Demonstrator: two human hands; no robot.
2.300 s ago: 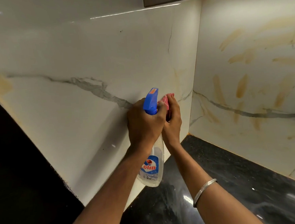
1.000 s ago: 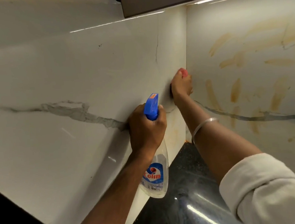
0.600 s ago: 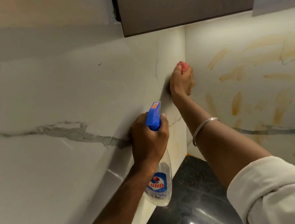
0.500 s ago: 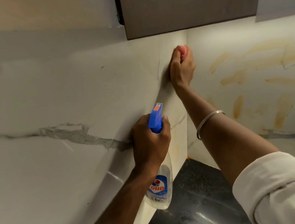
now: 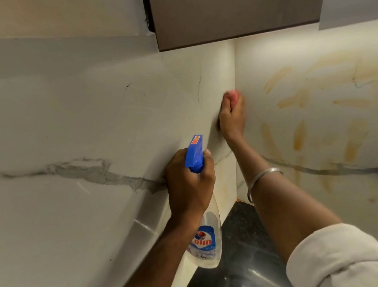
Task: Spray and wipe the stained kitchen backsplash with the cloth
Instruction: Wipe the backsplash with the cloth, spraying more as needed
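My left hand (image 5: 190,181) grips the neck of a clear spray bottle (image 5: 208,241) with a blue trigger head, held close to the white marble backsplash (image 5: 74,134). My right hand (image 5: 231,115) presses a pink cloth (image 5: 232,93) against the left wall panel right at the inside corner. Only a small pink edge of the cloth shows above my fingers. The right wall panel (image 5: 350,198) carries several yellow-brown smear stains (image 5: 299,135).
A dark cabinet underside (image 5: 236,10) hangs above the corner. The black glossy countertop (image 5: 245,263) lies below between my arms. A metal bangle (image 5: 262,178) sits on my right wrist, and a rolled white sleeve (image 5: 342,260) is at lower right.
My right hand with the cloth climbed the corner from beside the bottle to just under the cabinet, then slid back down a little. The left hand kept the bottle in place.
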